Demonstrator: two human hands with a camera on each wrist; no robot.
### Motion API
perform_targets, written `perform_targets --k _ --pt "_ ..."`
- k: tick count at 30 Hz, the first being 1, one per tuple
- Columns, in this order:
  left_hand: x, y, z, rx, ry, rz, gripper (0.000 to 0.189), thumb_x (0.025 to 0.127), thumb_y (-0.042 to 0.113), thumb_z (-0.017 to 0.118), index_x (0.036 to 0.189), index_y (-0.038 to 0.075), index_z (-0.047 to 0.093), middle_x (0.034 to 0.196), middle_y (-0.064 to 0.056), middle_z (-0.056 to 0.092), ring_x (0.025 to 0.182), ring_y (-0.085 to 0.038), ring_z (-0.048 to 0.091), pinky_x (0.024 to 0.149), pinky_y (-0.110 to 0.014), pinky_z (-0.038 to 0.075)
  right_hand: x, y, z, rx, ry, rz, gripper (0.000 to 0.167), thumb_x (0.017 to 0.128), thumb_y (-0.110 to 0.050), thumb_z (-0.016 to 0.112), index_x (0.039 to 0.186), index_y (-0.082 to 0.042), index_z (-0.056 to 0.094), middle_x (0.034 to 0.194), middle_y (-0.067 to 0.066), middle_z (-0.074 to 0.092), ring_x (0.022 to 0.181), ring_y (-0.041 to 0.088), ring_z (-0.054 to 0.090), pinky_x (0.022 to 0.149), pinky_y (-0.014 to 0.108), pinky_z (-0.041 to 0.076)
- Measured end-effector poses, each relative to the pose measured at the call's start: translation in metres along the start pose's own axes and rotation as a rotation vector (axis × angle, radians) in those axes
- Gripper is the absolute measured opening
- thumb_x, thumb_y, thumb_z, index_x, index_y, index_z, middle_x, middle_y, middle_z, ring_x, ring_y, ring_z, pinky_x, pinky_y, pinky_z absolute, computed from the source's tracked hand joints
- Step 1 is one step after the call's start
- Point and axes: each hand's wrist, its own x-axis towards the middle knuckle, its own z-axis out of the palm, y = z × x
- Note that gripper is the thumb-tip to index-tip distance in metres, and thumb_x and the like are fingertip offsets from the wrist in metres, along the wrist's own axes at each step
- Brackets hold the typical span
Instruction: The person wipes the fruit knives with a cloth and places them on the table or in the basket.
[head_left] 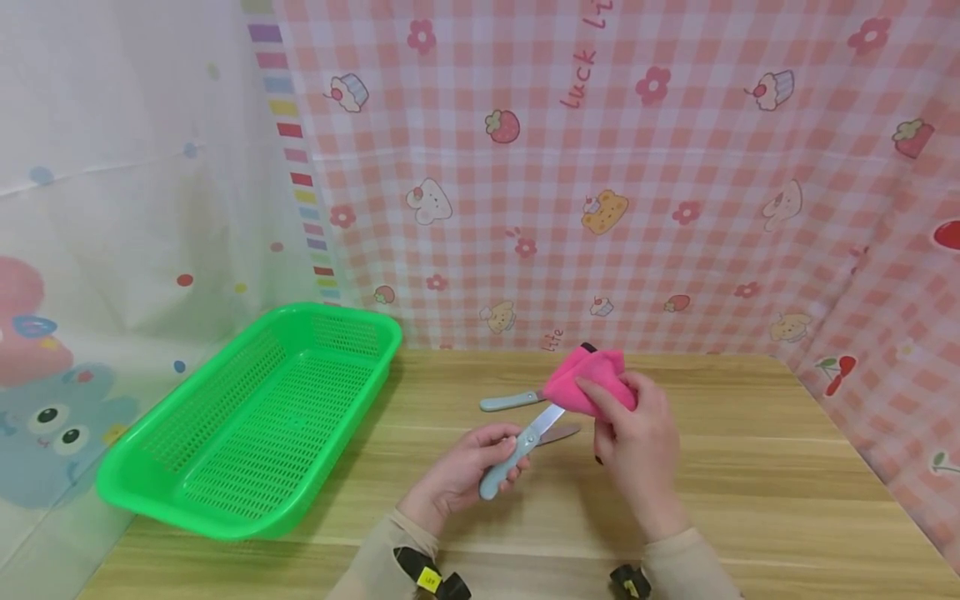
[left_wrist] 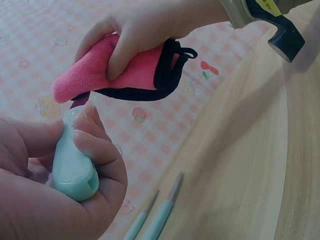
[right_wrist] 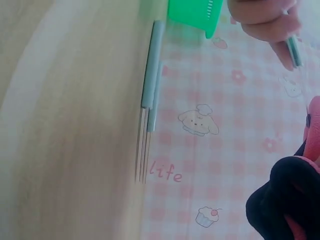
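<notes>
My left hand (head_left: 467, 467) grips a knife (head_left: 516, 461) by its pale blue-green handle, the blade slanting up and to the right. A pink cloth (head_left: 585, 385) with black edging is pinched in my right hand (head_left: 647, 446) and folded over the blade, hiding the tip. In the left wrist view the cloth (left_wrist: 140, 70) sits just beyond the end of the handle (left_wrist: 72, 162). Two more knives with similar handles lie on the table: one knife (head_left: 512, 402) behind the cloth, and another whose blade (head_left: 561, 432) shows past my left fingers.
A green plastic basket (head_left: 384, 375) with slotted walls and floor stands on the left of the wooden table (head_left: 750, 467). A pink checked curtain (head_left: 465, 250) hangs along the table's back edge. A whitish printed sheet (head_left: 187, 208) hangs at the left.
</notes>
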Motion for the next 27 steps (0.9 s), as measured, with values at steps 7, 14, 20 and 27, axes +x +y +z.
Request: perform_targets --k 7,14,20,27 --pt "0.001 0.0 -0.004 -0.01 -0.012 -0.012 0.023 0.104 0.007 0.044 0.107 0.017 0.065 0.085 -0.004 0.063 0.069 -0.009 0.056 0.059 -0.018 0.047 0.003 0.007 -0.003 -0.009 0.028 0.026 0.048 0.073 0.01 0.071 0.112 -0.017 0.074 0.112 0.027 0.055 0.095 0.044 0.054 0.072 0.056 0.048" --pt "-0.001 0.003 -0.007 -0.029 -0.044 0.0 0.025 0.104 0.007 0.043 0.106 0.019 0.066 0.085 -0.003 0.064 0.069 -0.008 0.057 0.059 -0.018 0.048 0.008 0.014 -0.012 -0.024 0.09 0.058 0.05 0.072 0.011 0.072 0.112 -0.018 0.075 0.114 0.028 0.055 0.095 0.045 0.053 0.066 0.056 0.048" --pt "-0.004 0.008 -0.012 -0.03 -0.051 0.03 0.025 0.105 0.009 0.042 0.109 0.018 0.065 0.086 -0.004 0.063 0.071 -0.008 0.057 0.06 -0.018 0.048 0.011 0.013 -0.019 -0.025 0.134 0.061 0.052 0.071 0.011 0.073 0.112 -0.021 0.075 0.114 0.027 0.055 0.097 0.045 0.053 0.064 0.056 0.047" --pt "-0.005 0.015 -0.017 -0.047 -0.019 0.043 0.027 0.106 0.011 0.042 0.112 0.02 0.067 0.089 -0.004 0.062 0.073 -0.009 0.056 0.062 -0.019 0.049 0.013 0.01 -0.024 -0.015 0.136 0.06 0.048 0.074 0.01 0.072 0.112 -0.018 0.075 0.112 0.028 0.054 0.097 0.045 0.052 0.067 0.054 0.046"
